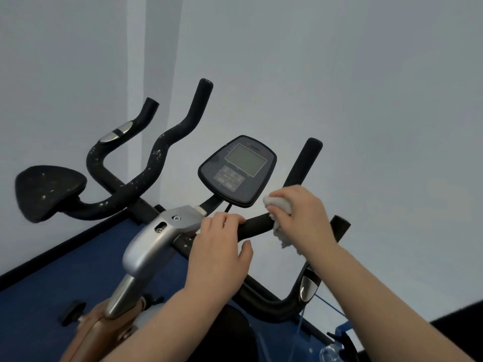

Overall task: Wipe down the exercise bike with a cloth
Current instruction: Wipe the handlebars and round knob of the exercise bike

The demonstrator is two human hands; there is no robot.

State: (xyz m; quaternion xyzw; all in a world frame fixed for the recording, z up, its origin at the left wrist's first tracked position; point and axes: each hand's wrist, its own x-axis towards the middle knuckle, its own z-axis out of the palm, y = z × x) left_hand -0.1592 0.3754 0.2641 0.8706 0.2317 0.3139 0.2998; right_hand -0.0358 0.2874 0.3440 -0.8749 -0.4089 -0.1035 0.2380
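The exercise bike's black foam handlebar (257, 225) runs across the middle of the view, with a grey console (237, 169) above it. My left hand (222, 246) grips the bar just right of the silver stem clamp (159, 236). My right hand (304, 218) holds a crumpled white cloth (279, 205) wrapped against the bar where its right branch rises. Part of the cloth hangs below the bar. White specks dot the left branches (156, 158) of the handlebar.
A black elbow pad (49, 192) sticks out at the far left. Pale walls stand close behind the bike, and blue floor (52, 296) lies below. A black adjustment knob (72, 312) sits low left. A clear bottle (332, 351) sits at the lower right.
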